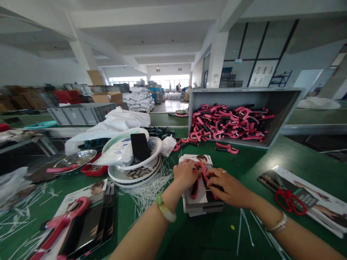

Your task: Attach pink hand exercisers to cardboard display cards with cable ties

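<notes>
A pink-and-black hand grip tool point(195, 189) lies on a stack of printed cards point(203, 209) at the middle of the green table. My left hand point(187, 174), its fingers bent, is closed on the upper left part of the tool. From the right, my right hand point(223, 184) holds the tool's other side with curled fingers. My fingers hide part of the tool and the top card. Behind the stack, a grey crate point(283, 119) tipped toward me holds many similar pink-and-black tools point(230, 122).
Red scissors point(290, 200) lie on more cards point(322, 206) at right. Another tool point(65, 220) rests on cards point(93, 224) at left. White ties point(148, 191) are scattered near stacked bowls point(114, 177) with a phone point(140, 147). A metal dish point(90, 156) stands further left.
</notes>
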A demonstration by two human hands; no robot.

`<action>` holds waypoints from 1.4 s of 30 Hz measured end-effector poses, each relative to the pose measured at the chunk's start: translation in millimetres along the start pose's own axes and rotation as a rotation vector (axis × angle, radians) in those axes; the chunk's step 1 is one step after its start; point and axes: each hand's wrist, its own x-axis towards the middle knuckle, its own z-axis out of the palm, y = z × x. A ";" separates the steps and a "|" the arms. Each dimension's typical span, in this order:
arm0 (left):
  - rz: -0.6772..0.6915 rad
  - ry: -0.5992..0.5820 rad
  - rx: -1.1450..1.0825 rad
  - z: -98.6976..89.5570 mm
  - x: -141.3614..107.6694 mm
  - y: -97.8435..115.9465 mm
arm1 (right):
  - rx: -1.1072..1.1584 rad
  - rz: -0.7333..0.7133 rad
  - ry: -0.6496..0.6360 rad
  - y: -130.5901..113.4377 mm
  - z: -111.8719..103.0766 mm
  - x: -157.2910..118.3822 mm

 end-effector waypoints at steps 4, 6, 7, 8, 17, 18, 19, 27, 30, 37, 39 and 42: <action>-0.087 0.280 -0.200 -8.0 -26.6 -27.2 | -0.118 -0.004 0.004 -8.9 1.6 -13.4; -0.216 0.294 -0.397 -6.5 -44.5 -43.6 | -0.163 -0.022 0.040 -13.6 5.4 -15.2; -0.272 0.253 -0.532 -3.9 -53.2 -49.8 | -0.174 -0.031 0.060 -15.5 7.8 -14.6; -0.297 0.189 -0.669 -0.2 -61.1 -54.0 | -0.174 -0.039 0.081 -17.0 10.6 -13.1; -0.082 0.250 -0.604 25.3 -71.8 -41.6 | 0.136 0.273 0.318 -24.1 45.5 9.0; -0.025 0.270 -0.522 24.7 -71.0 -39.4 | 0.157 0.303 0.341 -24.7 47.5 9.5; 0.027 0.283 -0.452 23.9 -70.7 -37.4 | 0.171 0.316 0.356 -25.2 48.7 9.6; 0.151 0.317 -0.262 21.3 -71.5 -31.6 | 0.201 0.309 0.372 -24.2 49.4 7.1; 0.162 0.326 -0.246 22.3 -71.8 -33.7 | 0.215 0.307 0.390 -23.3 51.4 6.5; 0.189 0.355 -0.217 23.6 -71.6 -34.9 | 0.230 0.305 0.399 -22.6 52.6 5.2; 0.199 0.359 -0.221 23.4 -71.9 -34.8 | 0.241 0.313 0.392 -22.9 52.1 5.1; 0.214 0.362 -0.231 23.4 -72.4 -34.6 | 0.247 0.326 0.355 -23.0 51.1 6.2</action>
